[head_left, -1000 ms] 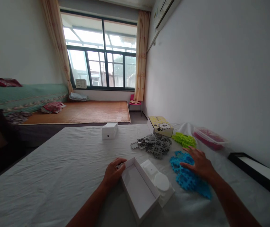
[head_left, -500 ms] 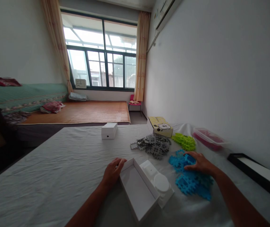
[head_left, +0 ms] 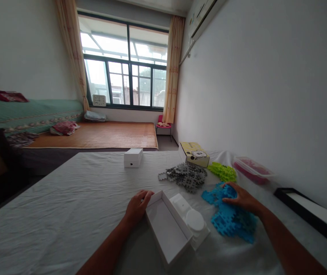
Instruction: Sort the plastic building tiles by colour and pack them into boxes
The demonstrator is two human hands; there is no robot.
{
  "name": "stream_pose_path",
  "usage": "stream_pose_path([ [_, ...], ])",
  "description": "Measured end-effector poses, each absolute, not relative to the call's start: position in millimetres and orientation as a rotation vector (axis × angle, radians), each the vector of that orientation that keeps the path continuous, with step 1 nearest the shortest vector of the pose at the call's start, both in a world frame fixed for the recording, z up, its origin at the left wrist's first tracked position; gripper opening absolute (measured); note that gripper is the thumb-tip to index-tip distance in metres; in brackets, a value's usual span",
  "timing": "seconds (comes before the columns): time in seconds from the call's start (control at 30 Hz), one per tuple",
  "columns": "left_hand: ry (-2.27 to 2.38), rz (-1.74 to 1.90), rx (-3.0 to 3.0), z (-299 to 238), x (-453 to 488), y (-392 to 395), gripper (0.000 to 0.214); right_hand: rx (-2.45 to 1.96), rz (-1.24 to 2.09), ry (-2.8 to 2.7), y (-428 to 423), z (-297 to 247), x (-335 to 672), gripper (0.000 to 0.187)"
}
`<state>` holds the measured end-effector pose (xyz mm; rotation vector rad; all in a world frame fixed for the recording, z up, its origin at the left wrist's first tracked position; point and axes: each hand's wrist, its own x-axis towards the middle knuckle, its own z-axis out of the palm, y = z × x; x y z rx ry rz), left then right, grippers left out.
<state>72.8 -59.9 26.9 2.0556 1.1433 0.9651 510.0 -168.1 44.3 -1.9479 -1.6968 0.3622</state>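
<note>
My left hand (head_left: 139,205) is closed on the far left corner of an open, shallow white box (head_left: 167,225), which holds nothing and stands at a slant. Just right of the box lies a white moulded insert (head_left: 194,221) with a raised round part. My right hand (head_left: 242,200) rests on a heap of blue interlocking plastic pieces (head_left: 232,219), its thumb and fingers curled around some at the top. Behind the heap are bright green pieces (head_left: 223,172) of a similar kind. Grey interlocking pieces (head_left: 187,175) lie in a pile farther back.
A closed white box (head_left: 133,158) and a yellow cartoon box (head_left: 194,154) stand at the table's far side. Along the right are a clear container (head_left: 253,169) with pink contents and a black-and-white tray-like object (head_left: 309,210). White cloth (head_left: 66,214) covers the table.
The blue pieces under my right hand have shifted slightly left and bunched together. My left hand keeps its hold on the box, and the view has turned a little.
</note>
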Motion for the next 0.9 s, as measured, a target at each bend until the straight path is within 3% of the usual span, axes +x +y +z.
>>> stream_pose_path([
  [0.33, 1.124, 0.994, 2.055, 21.0, 73.1, -57.0, 0.043, -1.908, 0.404, -1.389, -171.5, 66.7, 514.4, 0.067],
  [0.57, 1.167, 0.987, 2.079, 21.7, 72.6, -61.1, 0.043, -1.762, 0.546, -1.339, -155.7, 106.4, 449.9, 0.069],
  [0.83, 1.189, 0.987, 2.009, 23.3, 74.3, -64.3, 0.057, -1.414, 0.549, -2.094, -141.0, 126.3, 310.8, 0.051],
  [0.9, 1.189, 0.990, 1.974, 23.6, 74.4, -64.8, 0.061, -1.313, 0.519, -2.255, -134.8, 120.9, 286.4, 0.057],
])
